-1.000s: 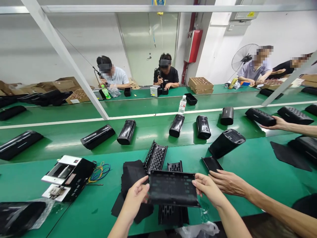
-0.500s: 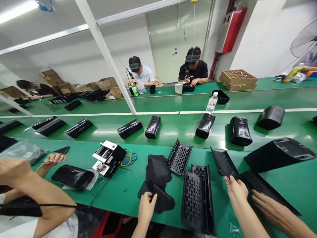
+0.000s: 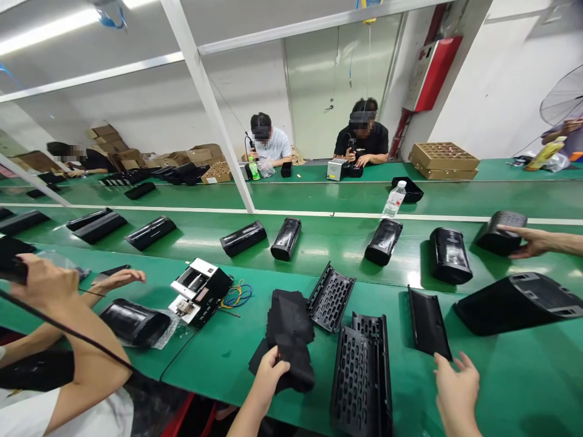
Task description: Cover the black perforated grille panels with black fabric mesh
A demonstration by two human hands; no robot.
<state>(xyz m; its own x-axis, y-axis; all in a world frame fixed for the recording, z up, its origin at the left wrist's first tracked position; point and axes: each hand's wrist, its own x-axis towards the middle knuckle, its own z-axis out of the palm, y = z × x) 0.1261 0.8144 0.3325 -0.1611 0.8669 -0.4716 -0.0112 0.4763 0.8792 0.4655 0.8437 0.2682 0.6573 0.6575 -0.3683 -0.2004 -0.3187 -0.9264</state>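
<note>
My left hand (image 3: 269, 371) pinches the near edge of a stack of black fabric pieces (image 3: 286, 334) lying on the green bench. My right hand (image 3: 456, 388) hovers open just below a flat black panel (image 3: 427, 328), not touching it. Between my hands lies a stack of perforated black grille shells (image 3: 362, 370). Another grille shell (image 3: 331, 297) leans tilted behind the fabric. A large black speaker housing (image 3: 519, 302) lies on its side at the right.
A co-worker's arms and hands (image 3: 50, 291) are at the left beside a bagged black unit (image 3: 134, 323) and a box with coloured wires (image 3: 200, 291). Several black speakers (image 3: 286, 238) lie on the conveyor; another person's hand (image 3: 531, 241) touches one. A water bottle (image 3: 394, 200) stands behind them.
The flat panel I held in both hands a second ago now lies on the bench at the right. My left hand has gone to the fabric stack, and my view has swung left.
</note>
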